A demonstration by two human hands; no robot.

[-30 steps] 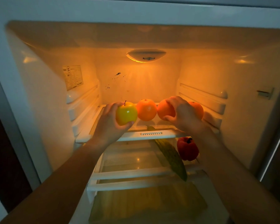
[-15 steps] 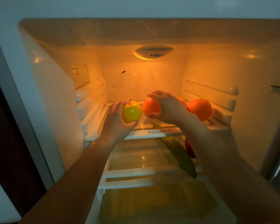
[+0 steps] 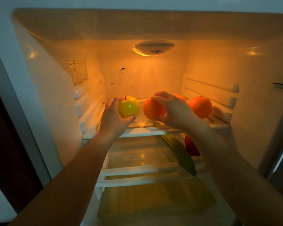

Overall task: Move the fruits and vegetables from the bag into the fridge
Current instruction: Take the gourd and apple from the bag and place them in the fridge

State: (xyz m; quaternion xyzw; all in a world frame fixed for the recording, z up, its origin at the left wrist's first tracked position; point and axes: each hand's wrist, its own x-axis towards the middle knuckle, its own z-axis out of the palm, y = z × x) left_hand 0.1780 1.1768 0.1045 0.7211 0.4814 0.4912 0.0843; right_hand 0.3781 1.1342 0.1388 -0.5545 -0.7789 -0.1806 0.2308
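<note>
Inside the open fridge, my left hand point(image 3: 112, 119) grips a yellow apple point(image 3: 128, 107) just above the left part of the upper glass shelf point(image 3: 137, 133). My right hand point(image 3: 174, 111) curls round an orange point(image 3: 152, 109) right beside the apple. A second orange point(image 3: 200, 106) sits on the shelf at the right. A third orange point(image 3: 180, 97) peeks out behind my right hand, mostly hidden. The bag is out of view.
On the lower shelf lie a long green vegetable point(image 3: 180, 151) and a red pepper point(image 3: 191, 146), partly behind my right forearm. A crisper drawer point(image 3: 153, 198) is at the bottom. Shelf rails point(image 3: 212, 86) line the right wall; the lamp point(image 3: 153, 48) glows on the back wall.
My right hand has moved left along the upper shelf with an orange, uncovering the orange at the right. The left hand keeps holding the apple at the shelf's left.
</note>
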